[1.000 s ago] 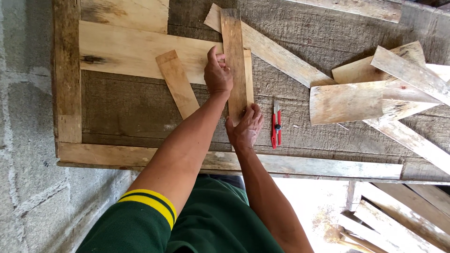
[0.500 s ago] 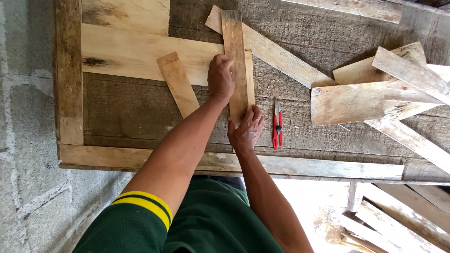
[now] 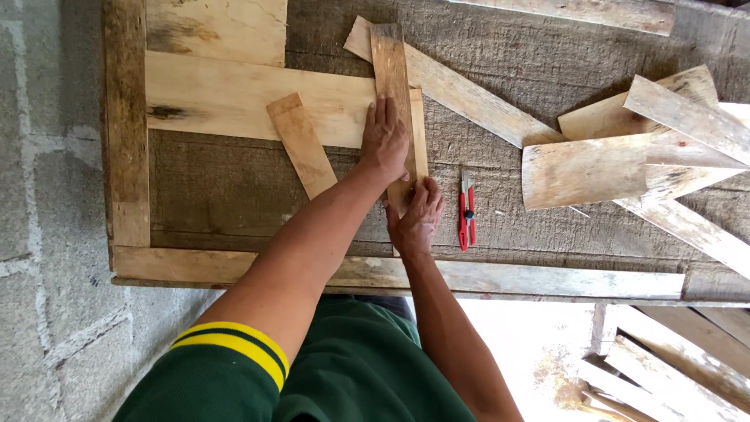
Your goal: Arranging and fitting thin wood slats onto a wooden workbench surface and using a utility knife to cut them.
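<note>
Left hand (image 3: 384,141) lay flat, fingers spread, on the thin, light, narrow pale wood strip (image 3: 391,86); right hand (image 3: 419,219) pinched its stiff near end on the counter (image 3: 234,195).

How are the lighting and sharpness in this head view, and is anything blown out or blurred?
Head view: even, soft daylight on the workbench, with wood grain crisp; the left hand and right hand on the narrow wood strip look sharp, without motion blur; the red utility knife is clear; the gap below the bench at lower right is overexposed to near white, with detail lost.
</note>
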